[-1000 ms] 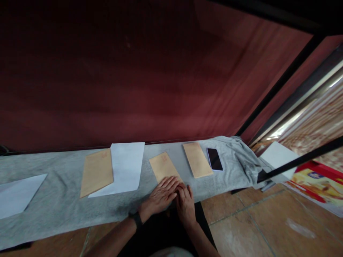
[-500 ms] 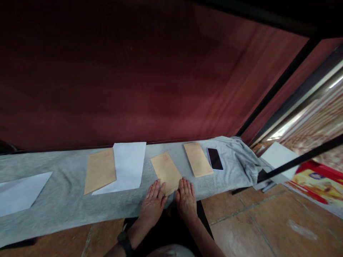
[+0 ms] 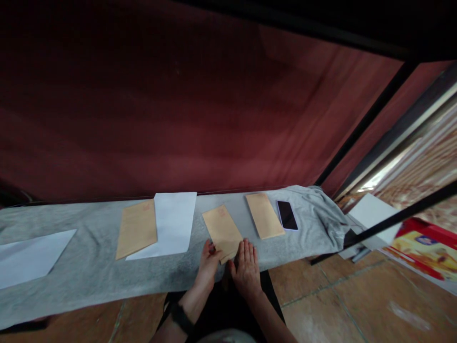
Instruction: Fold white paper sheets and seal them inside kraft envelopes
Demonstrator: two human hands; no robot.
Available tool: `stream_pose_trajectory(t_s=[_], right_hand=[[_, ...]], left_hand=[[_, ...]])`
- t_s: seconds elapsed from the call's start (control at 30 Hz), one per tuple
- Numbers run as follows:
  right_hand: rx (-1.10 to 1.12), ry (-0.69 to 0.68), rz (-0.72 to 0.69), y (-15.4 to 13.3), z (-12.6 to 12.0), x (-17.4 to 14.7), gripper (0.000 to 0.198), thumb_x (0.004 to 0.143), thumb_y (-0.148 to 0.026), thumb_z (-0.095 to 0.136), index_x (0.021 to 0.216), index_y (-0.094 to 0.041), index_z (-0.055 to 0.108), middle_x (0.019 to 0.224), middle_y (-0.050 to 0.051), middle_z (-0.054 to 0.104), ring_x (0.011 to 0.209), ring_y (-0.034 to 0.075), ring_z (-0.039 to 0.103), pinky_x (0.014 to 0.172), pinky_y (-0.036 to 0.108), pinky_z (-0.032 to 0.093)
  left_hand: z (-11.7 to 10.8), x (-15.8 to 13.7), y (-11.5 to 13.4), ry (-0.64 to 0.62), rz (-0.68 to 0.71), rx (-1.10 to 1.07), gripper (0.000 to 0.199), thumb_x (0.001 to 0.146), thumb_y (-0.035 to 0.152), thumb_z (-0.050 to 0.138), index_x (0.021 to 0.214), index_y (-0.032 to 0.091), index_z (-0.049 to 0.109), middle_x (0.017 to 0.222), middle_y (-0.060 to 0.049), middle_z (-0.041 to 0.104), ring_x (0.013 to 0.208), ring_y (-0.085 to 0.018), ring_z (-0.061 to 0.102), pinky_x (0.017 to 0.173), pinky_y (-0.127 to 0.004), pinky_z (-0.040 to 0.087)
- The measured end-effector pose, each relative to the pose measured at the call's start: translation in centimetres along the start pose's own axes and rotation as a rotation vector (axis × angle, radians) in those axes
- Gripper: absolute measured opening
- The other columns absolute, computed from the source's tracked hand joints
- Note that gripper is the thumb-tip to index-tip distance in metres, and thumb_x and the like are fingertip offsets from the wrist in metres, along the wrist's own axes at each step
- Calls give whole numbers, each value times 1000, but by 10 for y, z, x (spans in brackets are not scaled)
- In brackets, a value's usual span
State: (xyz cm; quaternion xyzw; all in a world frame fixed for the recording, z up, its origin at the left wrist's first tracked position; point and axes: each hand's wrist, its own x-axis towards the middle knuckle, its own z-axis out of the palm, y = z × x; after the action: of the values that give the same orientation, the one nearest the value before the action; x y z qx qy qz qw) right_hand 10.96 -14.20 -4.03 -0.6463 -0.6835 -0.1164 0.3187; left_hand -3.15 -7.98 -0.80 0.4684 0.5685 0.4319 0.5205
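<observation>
A brown paper envelope with small red print near its far edge lies in front of me on the grey cloth. At its lower left edge, my left hand has its fingers curled and the thumb on top, pinching the paper. My right hand rests flat by the lower right corner, fingers stretched out and touching the envelope's edge. Just to the right is a second brown envelope, with a dark-screened phone beside it.
Left of my hands, another brown envelope overlaps a white paper sheet. More white paper lies at the far left. The grey cloth covers a narrow surface against a dark red panel. A red-and-yellow box stands at the right.
My left hand has gone from lying flat to curling its fingers at the envelope's left edge. My right hand stays flat in about the same spot.
</observation>
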Motion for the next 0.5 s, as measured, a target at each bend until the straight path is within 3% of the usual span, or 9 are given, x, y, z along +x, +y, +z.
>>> stream_pose_trajectory(t_s=[0.13, 0.23, 0.3, 0.4, 0.5], right_hand=[[26, -16, 11, 1, -2, 6, 73, 96, -43, 51, 155, -7, 28, 153, 24, 41, 141, 38, 41, 111, 59, 39], [116, -59, 89, 5, -10, 20, 52, 98, -33, 45, 144, -11, 49, 138, 21, 59, 126, 35, 56, 103, 55, 47], [259, -72, 191, 8, -18, 33, 42, 99, -27, 37, 133, -17, 61, 122, 17, 67, 109, 29, 65, 94, 46, 53], [594, -44, 406, 9, -28, 52, 39, 100, -38, 38, 108, -20, 71, 100, 11, 71, 89, 23, 69, 81, 36, 56], [987, -114, 689, 4, -26, 61, 45, 92, -57, 48, 84, -18, 69, 76, 6, 70, 71, 20, 67, 68, 32, 56]], left_hand=[[6, -1, 21, -4, -60, -32, 55, 78, 25, 59, 132, 15, 53, 95, -7, 74, 87, -23, 71, 75, -34, 57], [15, -6, 40, -68, -5, -60, 53, 78, 26, 61, 131, 16, 55, 97, -7, 75, 87, -22, 71, 75, -33, 57], [20, -8, 49, -105, 50, -57, 52, 86, 35, 58, 134, 16, 54, 109, -11, 73, 97, -23, 70, 78, -33, 57], [25, -8, 51, -112, 105, 16, 52, 96, 44, 46, 143, 20, 46, 134, -14, 62, 119, -24, 64, 86, -33, 57], [29, -3, 39, -139, 33, 34, 61, 94, 39, 50, 150, 23, 34, 123, -11, 69, 109, -22, 68, 82, -34, 58]])
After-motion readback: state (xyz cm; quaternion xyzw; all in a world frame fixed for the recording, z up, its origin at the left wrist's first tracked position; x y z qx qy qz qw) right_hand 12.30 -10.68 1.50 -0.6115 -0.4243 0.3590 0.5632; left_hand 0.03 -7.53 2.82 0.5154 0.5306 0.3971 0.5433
